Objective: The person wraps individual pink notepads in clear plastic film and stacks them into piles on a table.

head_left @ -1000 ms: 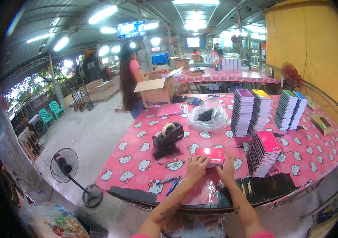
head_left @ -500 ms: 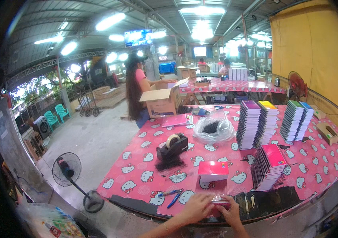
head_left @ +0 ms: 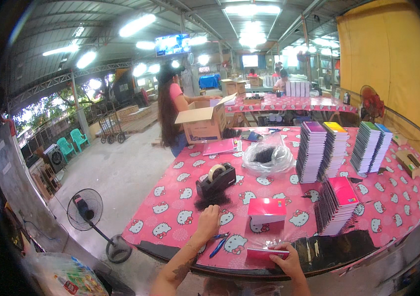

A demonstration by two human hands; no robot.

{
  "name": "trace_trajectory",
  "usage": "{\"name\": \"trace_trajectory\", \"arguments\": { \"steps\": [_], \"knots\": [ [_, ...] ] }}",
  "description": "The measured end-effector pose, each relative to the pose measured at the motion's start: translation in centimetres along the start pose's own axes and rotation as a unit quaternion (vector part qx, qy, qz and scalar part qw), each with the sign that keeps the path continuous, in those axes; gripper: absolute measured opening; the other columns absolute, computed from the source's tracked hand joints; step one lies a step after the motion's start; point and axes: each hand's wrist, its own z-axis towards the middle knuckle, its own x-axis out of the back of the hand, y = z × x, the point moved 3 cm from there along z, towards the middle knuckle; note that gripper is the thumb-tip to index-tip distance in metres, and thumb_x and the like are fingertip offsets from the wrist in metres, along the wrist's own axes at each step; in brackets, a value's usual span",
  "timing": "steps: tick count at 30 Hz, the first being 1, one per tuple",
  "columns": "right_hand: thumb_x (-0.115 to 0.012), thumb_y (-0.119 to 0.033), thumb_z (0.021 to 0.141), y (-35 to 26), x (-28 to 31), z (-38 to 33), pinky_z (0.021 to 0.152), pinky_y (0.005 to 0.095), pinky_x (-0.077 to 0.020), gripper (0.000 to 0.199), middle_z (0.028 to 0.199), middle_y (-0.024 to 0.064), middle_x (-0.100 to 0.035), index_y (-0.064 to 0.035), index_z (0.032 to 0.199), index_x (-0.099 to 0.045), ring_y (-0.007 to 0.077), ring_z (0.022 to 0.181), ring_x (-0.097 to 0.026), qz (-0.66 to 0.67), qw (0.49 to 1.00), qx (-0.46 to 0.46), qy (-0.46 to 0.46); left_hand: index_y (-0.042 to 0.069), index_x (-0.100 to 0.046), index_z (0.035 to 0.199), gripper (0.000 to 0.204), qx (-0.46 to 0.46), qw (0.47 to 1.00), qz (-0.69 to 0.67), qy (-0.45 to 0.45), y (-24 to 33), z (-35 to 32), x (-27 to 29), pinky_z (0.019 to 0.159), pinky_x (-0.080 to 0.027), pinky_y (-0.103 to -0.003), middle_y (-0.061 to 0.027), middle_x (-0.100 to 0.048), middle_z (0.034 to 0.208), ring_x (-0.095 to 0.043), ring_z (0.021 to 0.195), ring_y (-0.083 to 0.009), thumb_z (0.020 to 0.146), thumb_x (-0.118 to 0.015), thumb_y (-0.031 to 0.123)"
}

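Pink-covered notebook [head_left: 258,253] sat clamped in my right grip [head_left: 289,261], over the near edge of the surface [head_left: 173,201]; my left grip [head_left: 209,222] (apart or together, I couldn't tell) was beside black coils [head_left: 215,200].

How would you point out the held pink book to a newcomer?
Find the big pink table. At its near edge, the right hand holds the pink book, nearly edge-on to view. The pink-topped pile just beyond and the taller pink-topped stack to the right rest on the table; it alone is held.
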Motion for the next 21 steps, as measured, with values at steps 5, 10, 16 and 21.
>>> {"name": "trace_trajectory", "arguments": {
  "steps": [5,10,16,21],
  "knots": [
    [-0.08,-0.007,0.082,0.8,1.2,-0.6,0.073,0.0275,-0.0524,0.027,0.095,0.0055,-0.07,-0.0028,0.104,-0.065,0.0115,0.083,-0.064,-0.026,0.997,-0.065,0.013,-0.001,-0.055,0.117,0.027,0.169,0.969,-0.173,-0.046,6.0,-1.4,3.4,0.078,-0.049,-0.041,-0.0187,-0.061,0.104,-0.061,0.092,-0.0302,0.095,-0.057,0.014],
    [-0.078,-0.009,0.085,1.8,0.3,-0.3,0.069,0.0256,-0.0506,0.024,0.092,0.0032,-0.071,-0.0035,0.107,-0.071,0.0081,0.079,-0.062,-0.006,0.999,-0.041,-0.005,-0.003,-0.042,0.143,0.048,0.328,0.766,-0.552,-0.035,11.6,-9.3,1.2,0.09,-0.046,-0.038,-0.0227,-0.061,0.124,-0.06,0.1,-0.024,0.098,-0.05,0.011],
    [-0.076,-0.003,0.085,0.6,-0.1,-0.6,0.072,0.0237,-0.0496,0.022,0.089,-0.0002,-0.069,-0.0019,0.106,-0.07,0.007,0.081,-0.06,0.007,0.995,-0.09,-0.039,-0.003,-0.033,0.152,0.057,0.283,0.769,-0.561,-0.123,13.9,-12.5,-1.0,0.112,-0.032,-0.032,-0.0139,-0.046,0.147,-0.042,0.136,-0.0214,0.099,-0.047,0.012],
    [-0.076,-0.006,0.086,0.4,-0.2,-0.7,0.067,0.0225,-0.0482,0.024,0.085,-0.0015,-0.069,-0.0018,0.109,-0.072,0.0052,0.075,-0.059,-0.014,0.996,-0.077,-0.03,-0.005,-0.044,0.143,0.046,0.257,0.848,-0.463,-0.008,11.7,-10.3,2.3,0.103,-0.041,-0.033,-0.0148,-0.06,0.128,-0.055,0.114,-0.0208,0.1,-0.05,0.011]
  ]
}}
